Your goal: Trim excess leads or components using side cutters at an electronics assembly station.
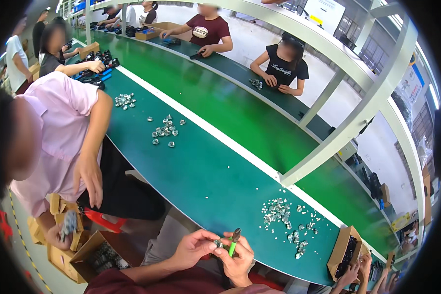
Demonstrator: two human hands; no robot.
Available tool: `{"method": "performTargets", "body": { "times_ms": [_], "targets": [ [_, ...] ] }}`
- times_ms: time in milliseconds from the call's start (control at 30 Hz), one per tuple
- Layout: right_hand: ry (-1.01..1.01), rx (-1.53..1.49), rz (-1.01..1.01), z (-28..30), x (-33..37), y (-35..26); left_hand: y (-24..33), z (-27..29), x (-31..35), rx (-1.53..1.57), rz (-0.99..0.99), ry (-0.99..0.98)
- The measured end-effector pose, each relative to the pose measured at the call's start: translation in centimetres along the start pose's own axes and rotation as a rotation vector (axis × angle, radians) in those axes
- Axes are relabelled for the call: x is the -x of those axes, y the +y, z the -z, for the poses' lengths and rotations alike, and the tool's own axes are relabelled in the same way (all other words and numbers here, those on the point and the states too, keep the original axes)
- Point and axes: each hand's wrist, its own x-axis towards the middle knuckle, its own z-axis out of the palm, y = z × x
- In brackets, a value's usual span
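Just beyond the near edge of the table, my left hand point(195, 251) pinches a small silvery metal part point(218, 243) between thumb and fingertips. Close beside it, my right hand point(239, 262) is closed around a green-handled tool point(233, 245) with a dark, pointed metal head that points up and away. It looks like small pliers, but its lower end is hidden in the palm. The right thumb comes up close to the metal part; whether it touches is unclear. A pile of similar metal parts point(278, 211) lies on the green table point(191, 171) to the right, with small white bits around it.
More metal parts point(165, 128) lie further left. A cardboard box point(340, 252) of dark pieces stands at right, another person's hands point(353, 269) beside it. A person in a pink shirt point(59, 142) sits at left, near an open carton point(105, 255). A white post point(328, 152) rises beyond the table.
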Motion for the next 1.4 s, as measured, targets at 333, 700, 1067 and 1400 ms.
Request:
{"method": "performTargets", "body": {
  "times_ms": [333, 700, 1067, 1400],
  "targets": [
    [-0.005, 0.069, 0.094, 0.1, -0.6, -1.6, -0.1, -0.1, 0.1, 0.131, -0.027, -0.001],
    [0.023, 0.124, 0.135, 0.7, 1.4, -2.6, -0.1, -1.3, 1.7, 0.04, -0.126, -0.04],
    [-0.184, 0.221, 0.229, 1.5, 0.6, -3.5, 4.6, 0.8, 0.7, 0.108, -0.34, -0.077],
    [-0.311, 0.421, 0.284, 1.7, 0.5, -4.7, 4.9, 0.6, 2.8, -0.011, -0.33, -0.014]
  ]
}}
